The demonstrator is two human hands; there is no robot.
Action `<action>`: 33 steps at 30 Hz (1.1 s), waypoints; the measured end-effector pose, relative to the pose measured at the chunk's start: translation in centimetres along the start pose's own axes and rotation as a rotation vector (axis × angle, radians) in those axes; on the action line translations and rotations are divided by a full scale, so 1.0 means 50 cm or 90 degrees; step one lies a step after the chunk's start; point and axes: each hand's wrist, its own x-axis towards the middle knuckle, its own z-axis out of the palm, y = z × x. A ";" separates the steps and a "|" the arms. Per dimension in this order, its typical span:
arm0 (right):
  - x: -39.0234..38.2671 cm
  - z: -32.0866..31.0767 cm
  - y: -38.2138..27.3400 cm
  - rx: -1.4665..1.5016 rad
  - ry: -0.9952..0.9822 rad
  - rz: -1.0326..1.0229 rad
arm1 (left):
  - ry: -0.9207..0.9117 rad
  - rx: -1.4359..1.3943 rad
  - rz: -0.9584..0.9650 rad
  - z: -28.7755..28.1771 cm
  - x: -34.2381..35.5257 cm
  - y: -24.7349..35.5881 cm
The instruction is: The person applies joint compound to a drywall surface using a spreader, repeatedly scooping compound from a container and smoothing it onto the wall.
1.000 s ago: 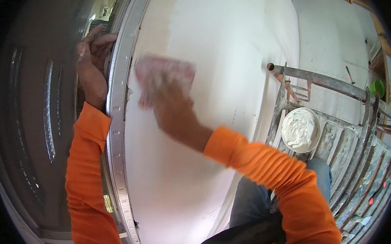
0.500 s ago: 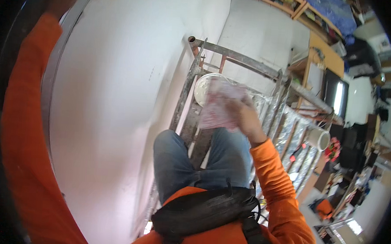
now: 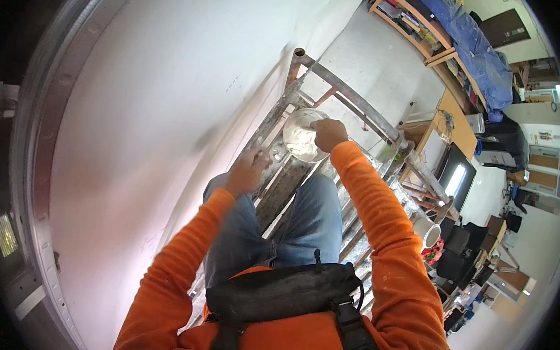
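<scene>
A round white bowl of pale paste (image 3: 299,143) rests on the scaffold platform (image 3: 277,203) beyond my knees. My right hand (image 3: 328,134) is at the bowl's right rim, fingers curled over it; what they grip, if anything, is hidden. My left hand (image 3: 253,166), blurred by motion, is just short of the bowl on its near left side, and its finger shape is unclear. My jeans-clad legs (image 3: 312,221) and a black waist bag (image 3: 280,286) are below.
A white wall (image 3: 143,123) with a metal edge (image 3: 70,75) runs along the left. A scaffold rail (image 3: 354,98) borders the platform, with a white bucket (image 3: 426,233) at the right. Beyond stand shelves, a blue plastic sheet (image 3: 461,42), a desk and a black monitor (image 3: 457,184).
My view has swung down from the wall. My left hand left the metal edge and came toward the bowl. My right hand moved from the wall to the bowl; the pink pad no longer shows.
</scene>
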 end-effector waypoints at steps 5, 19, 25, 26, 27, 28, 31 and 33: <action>-0.014 0.027 -0.026 -0.113 -0.110 -0.055 | -0.019 -0.384 -0.221 0.117 0.054 -0.112; 0.085 0.051 0.030 0.223 -0.347 0.070 | 0.119 -0.886 -0.328 0.248 0.152 -0.107; 0.039 0.054 0.114 0.451 -0.351 0.157 | 0.106 -0.871 -0.335 0.224 0.139 -0.099; 0.031 0.063 0.132 0.555 -0.358 0.216 | 0.069 -0.828 -0.337 0.213 0.140 -0.110; 0.022 0.071 0.150 0.660 -0.364 0.271 | 0.033 -0.782 -0.338 0.200 0.137 -0.119; 0.003 0.078 0.187 0.767 -0.361 0.339 | 0.047 -0.739 -0.385 0.193 0.127 -0.077; -0.050 0.085 0.195 0.989 -0.225 0.111 | 0.078 -0.525 -0.312 0.110 0.034 -0.147; -0.063 0.144 0.270 1.070 -0.178 0.033 | 0.074 -0.321 -0.233 0.024 0.017 -0.163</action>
